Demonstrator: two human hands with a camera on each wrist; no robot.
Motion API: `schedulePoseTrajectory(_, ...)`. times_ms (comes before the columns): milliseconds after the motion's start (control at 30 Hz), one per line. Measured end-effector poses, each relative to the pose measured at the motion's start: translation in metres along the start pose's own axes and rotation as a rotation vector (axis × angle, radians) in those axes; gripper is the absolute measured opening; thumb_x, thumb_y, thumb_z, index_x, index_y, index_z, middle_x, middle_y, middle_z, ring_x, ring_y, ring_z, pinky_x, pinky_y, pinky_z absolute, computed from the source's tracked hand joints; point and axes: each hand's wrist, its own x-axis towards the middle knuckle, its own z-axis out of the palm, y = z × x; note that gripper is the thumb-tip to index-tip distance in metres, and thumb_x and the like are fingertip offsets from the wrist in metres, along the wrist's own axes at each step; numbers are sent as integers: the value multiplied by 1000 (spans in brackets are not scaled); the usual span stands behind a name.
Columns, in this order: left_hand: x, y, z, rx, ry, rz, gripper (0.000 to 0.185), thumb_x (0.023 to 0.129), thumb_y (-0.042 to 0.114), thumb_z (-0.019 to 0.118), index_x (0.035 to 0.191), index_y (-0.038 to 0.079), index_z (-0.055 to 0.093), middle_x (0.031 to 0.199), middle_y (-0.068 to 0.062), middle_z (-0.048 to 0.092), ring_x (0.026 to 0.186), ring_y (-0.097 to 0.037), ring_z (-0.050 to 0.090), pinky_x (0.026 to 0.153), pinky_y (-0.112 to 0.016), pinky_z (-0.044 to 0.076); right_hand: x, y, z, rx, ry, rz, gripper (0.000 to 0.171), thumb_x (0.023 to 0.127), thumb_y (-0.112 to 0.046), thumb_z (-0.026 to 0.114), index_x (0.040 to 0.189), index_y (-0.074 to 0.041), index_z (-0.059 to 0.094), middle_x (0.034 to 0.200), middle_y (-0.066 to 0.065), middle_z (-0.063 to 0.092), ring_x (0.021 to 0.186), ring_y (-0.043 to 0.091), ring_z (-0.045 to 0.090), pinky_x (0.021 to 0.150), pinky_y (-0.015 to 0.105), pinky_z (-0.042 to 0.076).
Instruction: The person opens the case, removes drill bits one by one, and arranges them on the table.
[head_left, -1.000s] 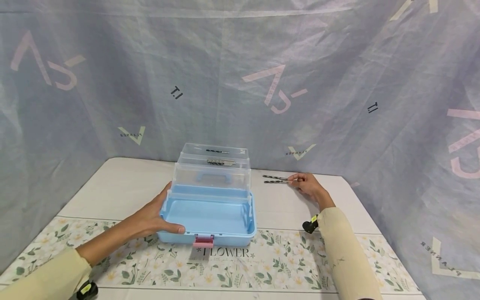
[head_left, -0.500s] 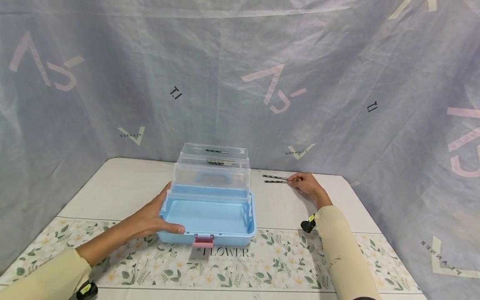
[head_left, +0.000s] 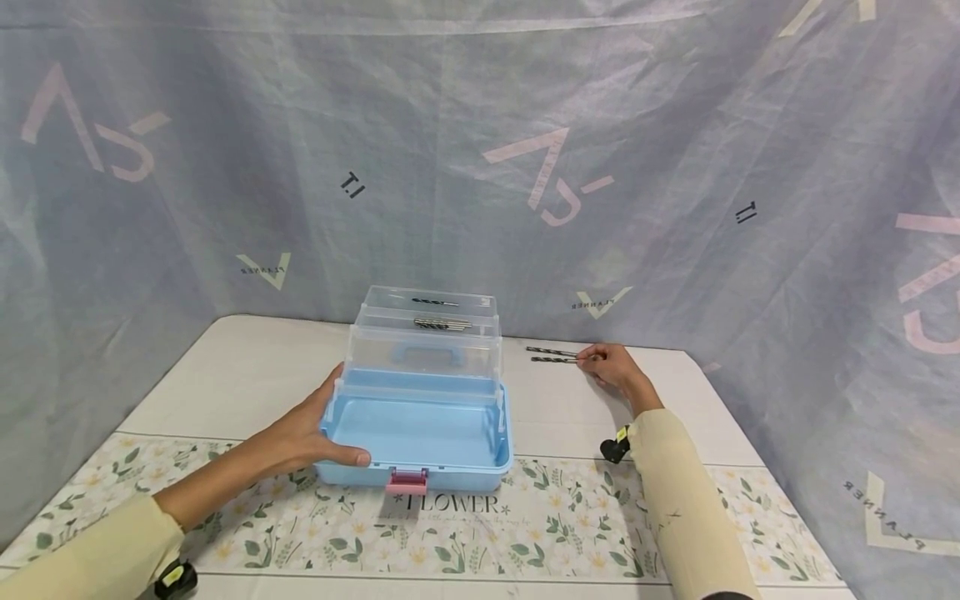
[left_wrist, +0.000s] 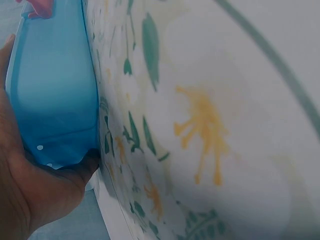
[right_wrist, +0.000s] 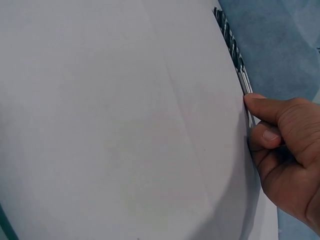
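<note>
A light blue toolbox [head_left: 480, 482] stands with its lid up and clear trays [head_left: 480, 333] raised at the back. My left hand [head_left: 311, 429] grips its left end, thumb along the front rim and fingers round the side; the left wrist view shows the hand against the blue wall [left_wrist: 55, 90]. Several drill bits [head_left: 442, 325] lie in one clear tray, and a dark one [head_left: 435, 302] in the tray above. On the right, my right hand [head_left: 615, 367] pinches a drill bit [head_left: 551, 360] by its shank, close to the tabletop. A second drill bit [head_left: 550, 351] lies just behind it.
The toolbox's pink latch [head_left: 407, 482] hangs open at the front. Under everything lies a white tablecloth [head_left: 555, 417] with a flowered band [head_left: 555, 533]. A grey printed curtain [head_left: 450, 167] hangs behind the table and down both sides.
My right hand has shifted very slightly back, and the near drill bit's tip has moved a little with it. The left hand and the toolbox have stayed put.
</note>
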Motion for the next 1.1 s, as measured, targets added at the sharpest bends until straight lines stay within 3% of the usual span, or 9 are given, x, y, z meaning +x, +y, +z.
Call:
schedulePoseTrajectory(433, 1, -1, 0, -42, -15, -8, 164, 78, 51, 104, 181, 25, -21, 188, -30, -6, 168, -68, 10, 118, -89, 37, 4, -1, -2, 21, 16, 38, 28, 114, -13, 69, 138, -1, 73, 81, -6, 59, 62, 9, 46, 60, 27, 45)
schedulePoseTrajectory(1100, 0, -2, 1, -35, -5, 2, 163, 78, 50, 104, 181, 23, -20, 188, -31, -4, 168, -68, 13, 117, -88, 39, 4, -1, 0, 22, 36, 34, 35, 113, -17, 70, 145, -4, 69, 74, -5, 51, 57, 11, 44, 58, 29, 45)
